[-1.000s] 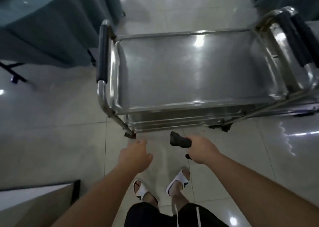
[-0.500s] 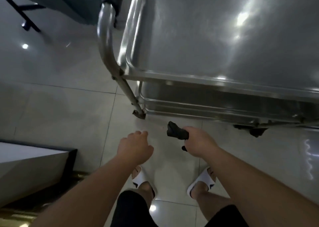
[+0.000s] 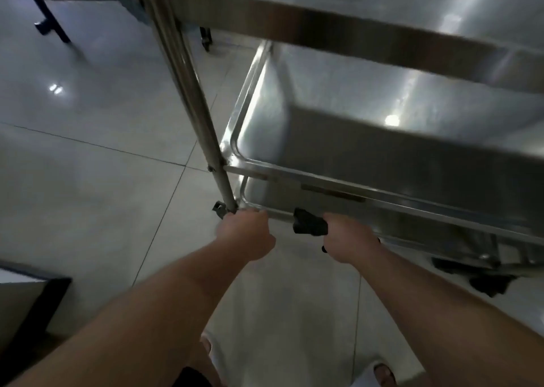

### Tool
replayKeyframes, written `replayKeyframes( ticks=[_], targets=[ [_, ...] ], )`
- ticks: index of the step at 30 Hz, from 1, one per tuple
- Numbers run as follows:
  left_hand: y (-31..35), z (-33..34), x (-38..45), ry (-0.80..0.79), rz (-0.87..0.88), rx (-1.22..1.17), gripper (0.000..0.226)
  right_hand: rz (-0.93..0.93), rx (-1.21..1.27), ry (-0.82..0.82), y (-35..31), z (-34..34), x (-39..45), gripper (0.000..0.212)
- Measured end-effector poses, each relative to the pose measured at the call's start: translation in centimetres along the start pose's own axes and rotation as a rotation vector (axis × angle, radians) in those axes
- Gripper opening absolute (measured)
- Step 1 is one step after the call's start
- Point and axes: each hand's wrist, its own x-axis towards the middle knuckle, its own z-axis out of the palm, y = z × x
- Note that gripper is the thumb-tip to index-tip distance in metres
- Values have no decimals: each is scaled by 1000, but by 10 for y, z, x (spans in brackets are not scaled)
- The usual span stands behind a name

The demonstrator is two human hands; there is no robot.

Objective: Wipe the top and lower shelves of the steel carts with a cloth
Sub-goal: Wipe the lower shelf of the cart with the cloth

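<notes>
A: Pale glossy floor tiles under dim light, ceiling lamps mirrored in them. Dark table legs at far left. Steel cart fills the upper right, seen from a low crouch.

B: Shelves?

A: Top shelf edge runs across overhead. Middle shelf sits below it, bare steel with a raised rim, one lamp glint on it. Lowest shelf is just beyond the hands, only its front rim and a strip of surface showing.

B: Hands?

A: Left hand has its fingers curled over the lowest shelf's front corner, beside the upright post; whether it truly grips the rim or only rests there, cannot tell. Right hand is clenched round a dark cloth, bunched, one end poking out to the left, at the rim of the lowest shelf. Whether the cloth touches the steel I cannot say.

B: Step in hand?

A: My reading: the low shelves are being started. Cloth is at the shelf's edge, not yet flat on it.

B: Next move calls for what?

A: Likely reaching the right hand in under the middle shelf and pressing the cloth flat on the lowest tray, then sweeping sideways. Headroom between shelves looks tight. Left hand at the corner would brace the cart, which has a caster and may roll.
</notes>
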Motion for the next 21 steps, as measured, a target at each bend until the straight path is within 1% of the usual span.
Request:
replayKeyframes(
  ticks=[2,5,9,12,15,16,18,20,21],
  targets=[
    [-5,16,24,35,9,19,48,-32,-2,27,1,16,28,47],
    [-11,36,63,71,52,85,50,-55,8,88,1,39,72,51],
    [-23,50,111,131,102,128,56,-123,164,209,7,62,126,47],
    [-31,63,131,189,161,158,57,-184,219,333,6,71,161,49],
    [-41,78,139,266,219,259,52,-163,206,406,-2,75,186,55],
    [-46,83,140,278,238,294,51,-164,207,410,-5,77,193,54],
    [-53,92,141,273,261,329,52,-151,204,438,-10,82,203,45],
    [-61,99,142,264,274,324,53,-128,193,480,-15,87,211,34],
    [-65,103,143,263,273,307,54,-114,192,498,-17,88,214,32]
  ],
)
